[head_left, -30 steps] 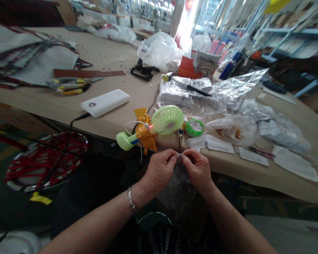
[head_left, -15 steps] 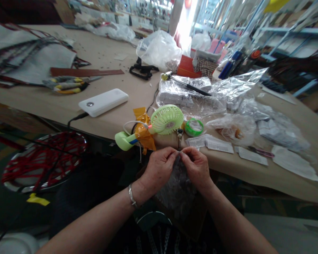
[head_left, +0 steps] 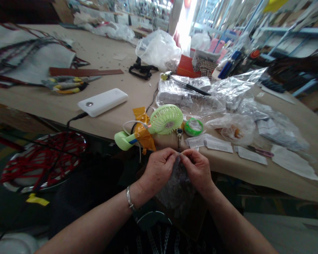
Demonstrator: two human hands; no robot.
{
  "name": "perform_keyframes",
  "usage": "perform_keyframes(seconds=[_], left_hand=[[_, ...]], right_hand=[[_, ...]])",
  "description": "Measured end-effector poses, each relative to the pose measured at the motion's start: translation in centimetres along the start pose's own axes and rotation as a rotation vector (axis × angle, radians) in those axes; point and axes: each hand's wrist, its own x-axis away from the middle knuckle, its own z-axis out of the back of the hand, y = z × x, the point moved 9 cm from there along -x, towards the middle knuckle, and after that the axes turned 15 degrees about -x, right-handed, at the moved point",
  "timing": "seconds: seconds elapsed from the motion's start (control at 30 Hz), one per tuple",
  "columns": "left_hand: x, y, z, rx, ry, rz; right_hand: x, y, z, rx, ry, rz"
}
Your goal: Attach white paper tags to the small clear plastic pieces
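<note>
My left hand (head_left: pixel 160 169) and my right hand (head_left: pixel 197 167) meet at the table's front edge, thumbs and fingers pinched close together. Whatever lies between the fingertips is too small to make out. Just beyond them a thin metal tool tip (head_left: pixel 179 135) points toward the fingertips. Below the hands hangs a clear plastic bag (head_left: pixel 175 190) with pale contents. To the left, a green fan (head_left: pixel 166 120) is fixed at the edge with orange tape (head_left: pixel 143 132). A green round container (head_left: pixel 193 127) and white printed slips (head_left: pixel 219 144) lie to the right.
A white power bank (head_left: pixel 103 102), pliers (head_left: pixel 66 84) and a brown strip (head_left: pixel 86 72) lie on the left of the table (head_left: pixel 103 53). Behind the fan are plastic-wrapped packs (head_left: pixel 175 93) with a hammer-like tool (head_left: pixel 188 85) on top. A red-strung round stool (head_left: pixel 43 158) stands lower left.
The hands stay together in nearly the same place; the right hand has shifted very slightly, and a bit of pale material now shows below the fingertips.
</note>
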Motion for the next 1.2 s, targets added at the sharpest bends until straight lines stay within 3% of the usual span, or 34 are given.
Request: perform_keyframes(seconds=[0.1,0.17,0.33,0.4,0.53,0.63,0.83,1.03,1.2], left_hand=[[0.7,-0.5,0.0,0.017,-0.035,0.033],[1.1,-1.2,0.0,0.019,-0.047,0.066],[1.3,-3.3,-1.1,0.066,-0.122,0.089],[1.4,-4.1,-1.4,0.057,-0.133,0.111],[1.9,-5.1,-2.0,-0.027,-0.176,0.155],[2.5,-5.4,-2.3,-0.128,-0.237,0.168],[2.9,-5.3,-2.5,-0.182,-0.262,0.167],[3.1,-4.6,-3.3,-0.15,-0.281,0.155],[3.2,-3.2,-3.9,-0.077,-0.269,0.139]], right_hand=[[1.0,-0.6,0.0,-0.008,-0.076,-0.032],[1.1,-1.9,0.8,0.065,-0.093,0.024],[-1.4,-7.1,3.4,0.467,-0.041,0.436],[-3.0,-8.1,3.7,0.645,-0.026,0.544],[-6.1,-7.1,3.0,0.961,-0.058,0.517],[-6.5,-6.4,2.7,0.994,-0.09,0.499],[-3.4,-6.7,4.2,0.74,-0.001,0.593],[0.2,-3.5,2.6,0.939,-0.095,0.53],[0.9,-3.9,2.9,0.889,-0.04,0.589]])
